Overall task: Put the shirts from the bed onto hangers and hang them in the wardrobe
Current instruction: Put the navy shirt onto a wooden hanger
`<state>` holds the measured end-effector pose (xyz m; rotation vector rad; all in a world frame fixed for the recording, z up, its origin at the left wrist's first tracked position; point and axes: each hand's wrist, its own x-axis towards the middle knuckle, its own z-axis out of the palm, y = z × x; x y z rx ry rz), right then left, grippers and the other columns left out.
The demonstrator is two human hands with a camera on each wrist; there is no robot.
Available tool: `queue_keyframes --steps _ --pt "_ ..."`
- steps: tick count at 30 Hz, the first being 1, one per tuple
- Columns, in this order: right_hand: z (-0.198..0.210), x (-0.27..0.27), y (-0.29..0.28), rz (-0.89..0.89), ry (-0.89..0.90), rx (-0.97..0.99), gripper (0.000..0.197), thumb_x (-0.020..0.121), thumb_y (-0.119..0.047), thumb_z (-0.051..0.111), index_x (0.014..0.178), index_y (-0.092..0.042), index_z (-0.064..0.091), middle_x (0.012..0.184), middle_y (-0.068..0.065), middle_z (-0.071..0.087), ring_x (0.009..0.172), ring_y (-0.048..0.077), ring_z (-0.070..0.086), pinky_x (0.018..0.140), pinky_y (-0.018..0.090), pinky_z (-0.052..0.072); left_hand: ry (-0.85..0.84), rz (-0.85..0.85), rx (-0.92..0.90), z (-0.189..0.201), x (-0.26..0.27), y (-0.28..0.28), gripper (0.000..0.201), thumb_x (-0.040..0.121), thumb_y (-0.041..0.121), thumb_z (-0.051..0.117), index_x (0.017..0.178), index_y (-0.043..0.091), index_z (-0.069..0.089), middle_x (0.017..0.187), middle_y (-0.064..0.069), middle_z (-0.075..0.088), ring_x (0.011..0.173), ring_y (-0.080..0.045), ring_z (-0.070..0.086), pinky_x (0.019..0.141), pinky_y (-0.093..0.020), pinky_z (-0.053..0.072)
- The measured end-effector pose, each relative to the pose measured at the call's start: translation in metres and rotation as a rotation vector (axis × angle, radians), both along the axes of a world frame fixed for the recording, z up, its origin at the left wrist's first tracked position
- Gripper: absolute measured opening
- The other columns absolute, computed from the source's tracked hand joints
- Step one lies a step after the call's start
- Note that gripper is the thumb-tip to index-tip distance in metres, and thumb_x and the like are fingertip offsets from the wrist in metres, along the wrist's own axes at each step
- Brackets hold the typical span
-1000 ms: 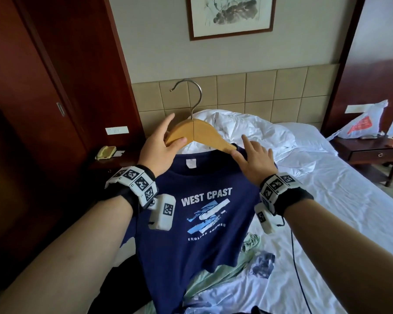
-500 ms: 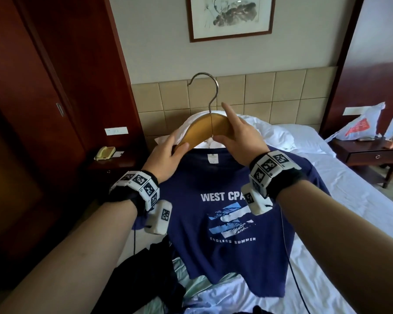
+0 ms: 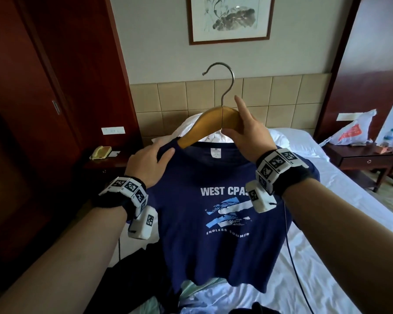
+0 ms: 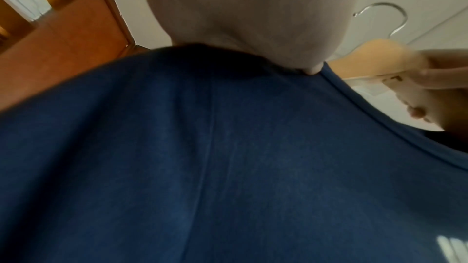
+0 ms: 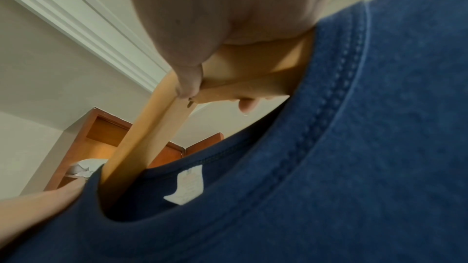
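Two hands hold a navy T-shirt (image 3: 204,200) up over the bed (image 3: 327,223). The right hand (image 3: 250,137) has its grip pinched on the middle of the wooden hanger (image 3: 208,123), thumb under the bar and forefinger pointing up beside the metal hook (image 3: 222,82). The left hand (image 3: 149,162) grips the shirt's shoulder, fingers curled over the fabric where the hanger's left arm goes into the collar. More clothes (image 3: 191,291) lie crumpled on the bed below.
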<state>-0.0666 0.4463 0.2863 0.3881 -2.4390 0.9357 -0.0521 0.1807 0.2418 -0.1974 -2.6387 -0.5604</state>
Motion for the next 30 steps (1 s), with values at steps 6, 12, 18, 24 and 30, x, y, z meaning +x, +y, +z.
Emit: queue_keyframes --steps 6,12,18,24,30 --pt "0.002 0.005 -0.008 -0.024 0.009 0.019 0.081 0.093 -0.035 0.061 0.154 -0.033 0.007 0.126 0.007 0.056 0.105 0.024 0.055 0.078 0.025 0.034 -0.049 0.089 0.064 -0.013 -0.003 -0.016 0.064 0.097 0.054 0.035 0.149 0.018 0.03 0.134 -0.017 0.051 0.124 -0.036 0.045 0.101 -0.043 0.037" --pt "0.006 0.012 -0.017 -0.04 0.005 0.05 0.081 0.093 -0.036 0.06 0.154 -0.034 0.007 0.127 0.006 0.055 0.105 0.024 0.055 0.076 0.026 0.034 -0.006 0.08 0.08 -0.02 0.002 -0.025 0.068 0.095 0.051 0.046 0.151 0.018 0.026 0.125 -0.017 0.046 0.12 -0.033 0.042 0.102 -0.038 0.033" --pt "0.005 0.022 -0.029 -0.029 0.008 0.061 0.079 0.093 -0.034 0.061 0.154 -0.032 0.01 0.131 0.007 0.053 0.112 0.027 0.054 0.086 0.031 0.042 0.04 0.099 -0.007 -0.029 0.01 -0.042 0.076 0.09 0.056 0.051 0.151 0.017 0.027 0.119 -0.013 0.046 0.112 -0.031 0.046 0.097 -0.041 0.037" --pt "-0.011 0.039 -0.058 0.032 -0.025 0.058 0.078 0.093 -0.034 0.061 0.153 -0.033 0.013 0.136 0.011 0.049 0.121 0.028 0.05 0.097 0.04 0.042 0.143 -0.118 0.149 -0.003 0.025 -0.025 0.076 0.091 0.046 0.056 0.152 0.015 0.023 0.124 -0.013 0.058 0.113 -0.029 0.053 0.095 -0.044 0.043" --pt "-0.031 0.048 -0.083 0.094 -0.054 -0.014 0.08 0.09 -0.032 0.065 0.153 -0.03 0.015 0.129 0.009 0.054 0.118 0.026 0.051 0.093 0.033 0.042 0.074 -0.15 0.234 0.003 0.043 -0.022 0.066 0.098 0.038 0.048 0.154 0.026 0.015 0.12 -0.013 0.06 0.103 -0.027 0.058 0.08 -0.029 0.04"
